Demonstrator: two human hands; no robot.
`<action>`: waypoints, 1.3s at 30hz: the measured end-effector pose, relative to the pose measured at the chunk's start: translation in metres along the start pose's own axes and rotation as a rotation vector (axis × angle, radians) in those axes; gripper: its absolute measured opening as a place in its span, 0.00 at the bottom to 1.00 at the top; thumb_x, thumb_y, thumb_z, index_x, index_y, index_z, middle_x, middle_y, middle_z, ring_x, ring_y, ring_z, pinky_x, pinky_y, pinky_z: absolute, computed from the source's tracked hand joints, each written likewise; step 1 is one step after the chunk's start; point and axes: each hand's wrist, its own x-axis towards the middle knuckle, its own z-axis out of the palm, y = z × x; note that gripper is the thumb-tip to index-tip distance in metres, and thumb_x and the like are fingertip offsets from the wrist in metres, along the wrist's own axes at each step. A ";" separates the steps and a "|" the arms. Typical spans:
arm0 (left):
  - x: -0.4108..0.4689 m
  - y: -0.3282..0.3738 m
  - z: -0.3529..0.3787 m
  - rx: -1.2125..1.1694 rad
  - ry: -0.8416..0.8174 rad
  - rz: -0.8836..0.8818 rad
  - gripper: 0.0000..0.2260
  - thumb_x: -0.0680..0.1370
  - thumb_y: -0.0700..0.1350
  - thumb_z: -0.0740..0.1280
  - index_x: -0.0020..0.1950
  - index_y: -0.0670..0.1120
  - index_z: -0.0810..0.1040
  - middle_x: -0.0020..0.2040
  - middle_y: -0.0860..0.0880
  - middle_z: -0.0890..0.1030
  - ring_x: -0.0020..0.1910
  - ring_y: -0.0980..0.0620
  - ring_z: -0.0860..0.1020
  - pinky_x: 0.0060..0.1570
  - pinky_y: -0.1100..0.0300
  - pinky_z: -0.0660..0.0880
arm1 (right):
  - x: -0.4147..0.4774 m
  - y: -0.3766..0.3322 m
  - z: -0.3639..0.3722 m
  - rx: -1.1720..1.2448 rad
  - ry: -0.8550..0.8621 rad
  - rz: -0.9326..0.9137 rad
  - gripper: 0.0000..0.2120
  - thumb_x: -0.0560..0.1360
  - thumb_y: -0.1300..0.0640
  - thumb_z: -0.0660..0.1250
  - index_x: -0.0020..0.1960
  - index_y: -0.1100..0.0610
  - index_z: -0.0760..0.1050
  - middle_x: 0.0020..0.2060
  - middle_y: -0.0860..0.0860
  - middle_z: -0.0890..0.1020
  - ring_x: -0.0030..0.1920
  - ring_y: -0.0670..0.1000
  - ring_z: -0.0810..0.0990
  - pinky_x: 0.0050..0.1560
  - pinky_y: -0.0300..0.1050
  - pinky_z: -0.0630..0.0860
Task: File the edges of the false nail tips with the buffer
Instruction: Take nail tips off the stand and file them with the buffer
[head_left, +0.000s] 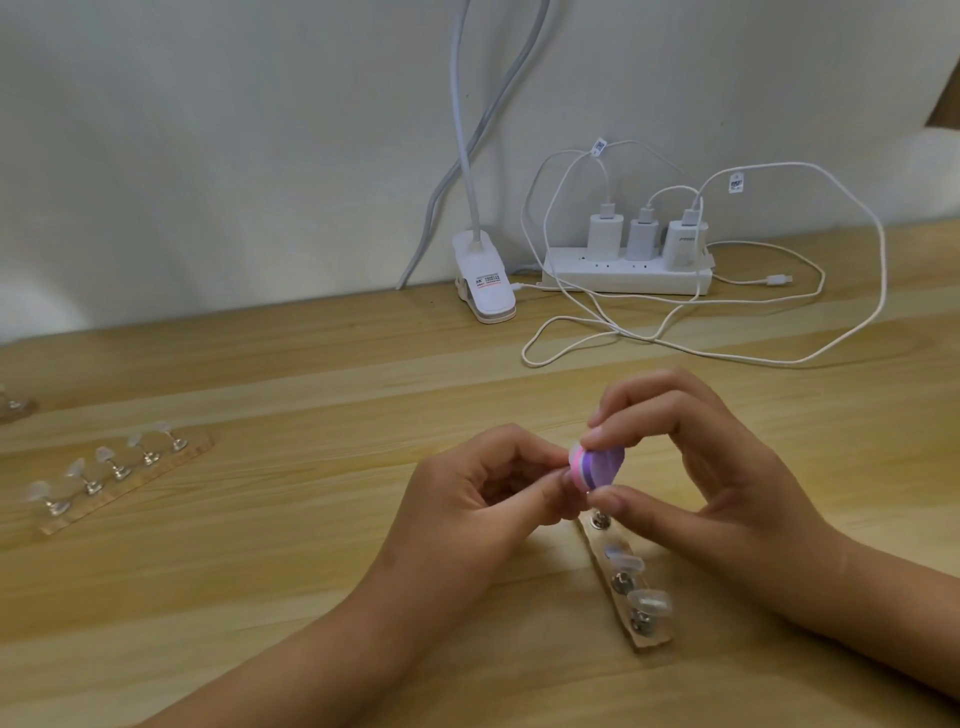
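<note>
My right hand (691, 467) pinches a small pink-and-purple striped buffer (597, 466) between thumb and fingers above the table. My left hand (488, 491) pinches something small right against the buffer's left edge; a clear nail tip (573, 453) just shows there. Under the hands lies a clear strip holder (623, 582) with metal stands. Two of the stands carry clear false nail tips (626, 561), and the second tip (649, 603) sits nearer to me. The strip's far end is hidden by my fingers.
A second strip holder (124, 478) with several clear nail tips lies at the left. At the back stand a white clip lamp (483, 280) and a white power strip (626, 273) with chargers and looping cables (675, 343). The wooden table (260, 597) meets a white wall.
</note>
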 end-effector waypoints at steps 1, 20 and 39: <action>0.000 -0.001 0.000 -0.004 0.003 -0.004 0.02 0.73 0.44 0.73 0.43 0.51 0.83 0.38 0.49 0.85 0.38 0.55 0.83 0.40 0.66 0.77 | 0.000 0.000 0.000 -0.003 0.018 0.015 0.11 0.74 0.52 0.70 0.55 0.52 0.76 0.52 0.50 0.76 0.52 0.54 0.78 0.53 0.49 0.76; 0.000 -0.001 0.001 -0.014 0.013 -0.014 0.01 0.73 0.46 0.73 0.42 0.51 0.83 0.37 0.49 0.85 0.37 0.56 0.83 0.40 0.66 0.77 | -0.001 0.002 0.003 0.064 0.015 0.044 0.12 0.74 0.50 0.71 0.53 0.54 0.75 0.50 0.50 0.76 0.50 0.54 0.78 0.51 0.49 0.76; 0.000 -0.001 0.002 0.009 0.009 -0.008 0.03 0.73 0.46 0.74 0.41 0.54 0.83 0.36 0.50 0.85 0.37 0.56 0.83 0.40 0.67 0.77 | 0.000 0.000 0.001 0.034 -0.015 0.049 0.11 0.74 0.53 0.70 0.55 0.55 0.78 0.51 0.50 0.76 0.51 0.54 0.78 0.53 0.47 0.76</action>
